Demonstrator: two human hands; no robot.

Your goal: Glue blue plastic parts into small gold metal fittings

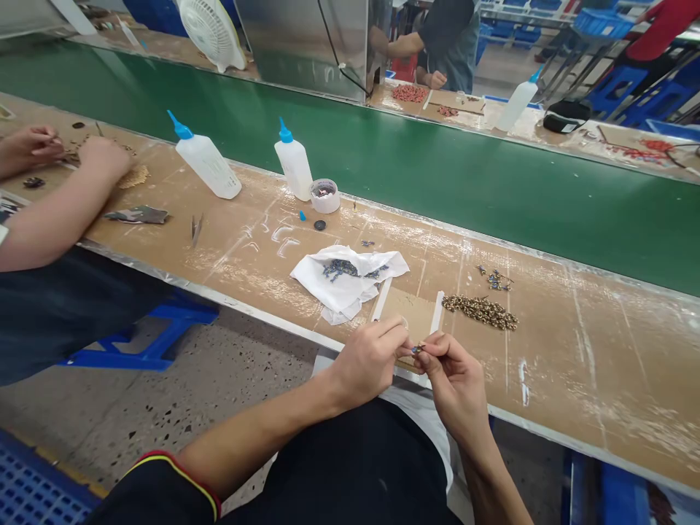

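My left hand (370, 359) and my right hand (453, 375) meet at the near edge of the brown bench, fingers pinched together on a tiny dark blue part (417, 349) between them. Just beyond them lies a small cardboard square (411, 315) with white strips on two sides. A heap of small brass pieces (481, 310) sits to the right of it. A white cloth (348, 281) holding several small blue parts lies to the left.
Two glue bottles with blue tips (206, 162) (294, 165) and a small white cup (324, 195) stand further back. A green conveyor belt (437, 175) runs behind. A co-worker's arms (60, 197) work at the left; tweezers (195, 229) lie nearby.
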